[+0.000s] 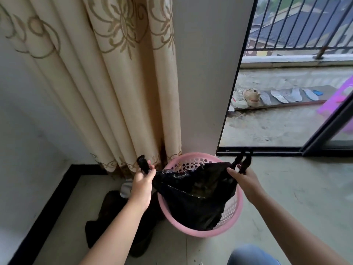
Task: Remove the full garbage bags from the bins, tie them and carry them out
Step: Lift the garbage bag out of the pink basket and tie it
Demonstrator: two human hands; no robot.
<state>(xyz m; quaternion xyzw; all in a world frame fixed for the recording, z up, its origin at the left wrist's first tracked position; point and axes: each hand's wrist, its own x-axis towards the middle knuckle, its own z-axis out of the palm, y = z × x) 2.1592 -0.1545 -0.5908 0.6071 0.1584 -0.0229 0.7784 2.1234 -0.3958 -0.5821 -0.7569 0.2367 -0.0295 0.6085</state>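
Note:
A black garbage bag [193,196] sits in a round pink perforated bin [232,215] on the floor by a wall corner. Its mouth is stretched wide between my two hands, and some rubbish shows inside. My left hand [142,185] grips the bag's left handle, whose twisted end sticks up above my fingers. My right hand [245,178] grips the right handle, whose loops rise above my knuckles. The bag's lower part still lies within the bin.
A cream patterned curtain [107,83] hangs behind the bin. Dark clothing [108,217] and a grey sock [126,188] lie on the floor to the left. An open sliding door [324,131] leads to a balcony with shoes [246,98] and insoles. My knee [252,255] is below.

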